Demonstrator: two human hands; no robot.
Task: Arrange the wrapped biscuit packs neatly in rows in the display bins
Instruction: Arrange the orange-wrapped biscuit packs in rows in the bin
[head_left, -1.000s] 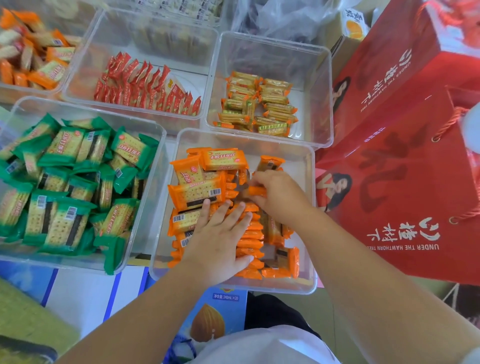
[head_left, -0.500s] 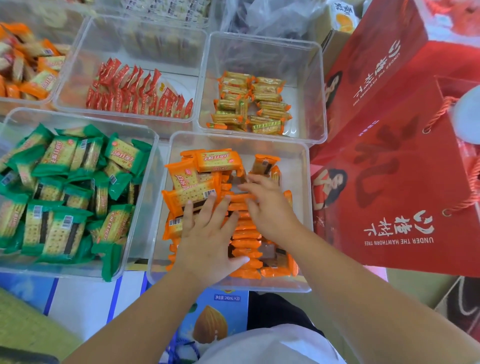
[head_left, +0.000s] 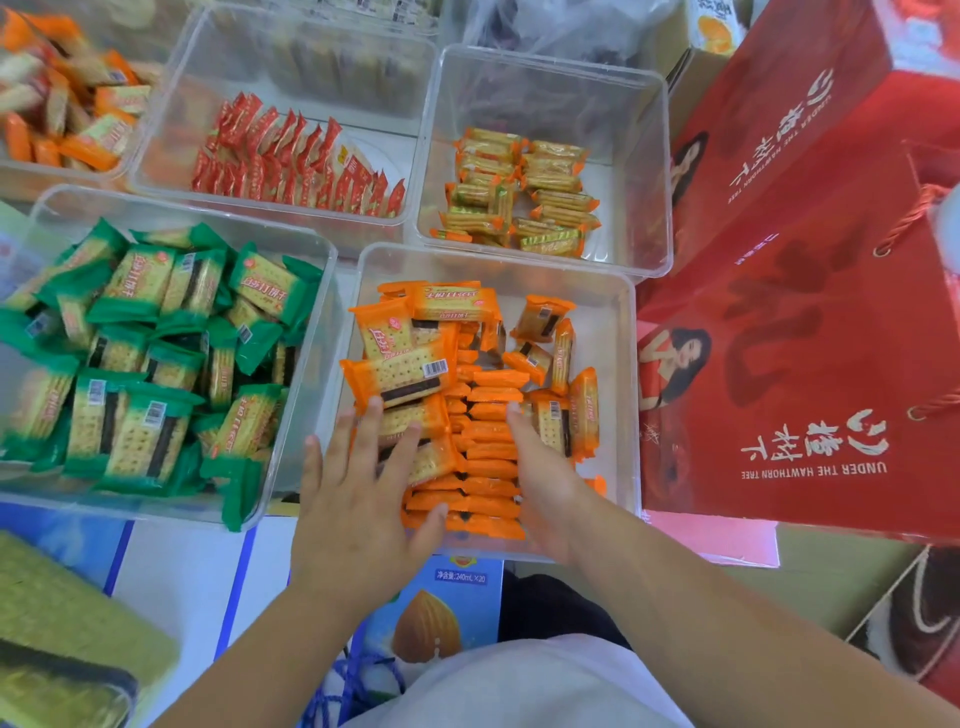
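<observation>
Nearest, at the near edge of the orange bin (head_left: 629, 395): left hand (head_left: 358, 514) laid flat, fingers straight and spread over the flat-lying orange packs (head_left: 400, 376) by the bin's left wall, thumb against the near end of the standing row (head_left: 488, 452). Gripping nothing. Just beside it, right hand (head_left: 545, 483) equally unclenched, fingers straight and pressed along the row's right flank, apparently to square it up. Holding nothing either.

Further in, toward the bin's far-right corner: a few loose packs (head_left: 545, 319) tilted at odd angles, in no row yet. Along the far edge, more flat ones stacked crookedly.

Judged as mid-task: one row standing on edge down the middle, the rest unsorted.

Risks from here:
- Pressing too hard from both sides, buckling the row upward and popping thin packs out.
- Lifting the left hand too soon, letting the slippery flat stack slide onto the row.
- Leaning on the palm and crushing biscuits beneath.
- Catching the leaning packs on the right with the wrist and knocking them flat.

Beyond, to the left: green packs (head_left: 156, 364) heaped untidily in the neighbouring bin (head_left: 314, 332). At the far side: red packs (head_left: 291, 156) in a leaning row and golden packs (head_left: 519, 192) in short stacks, each in a separate clear bin. Hard against the right-hand walls, red gift bags (head_left: 805, 312).
</observation>
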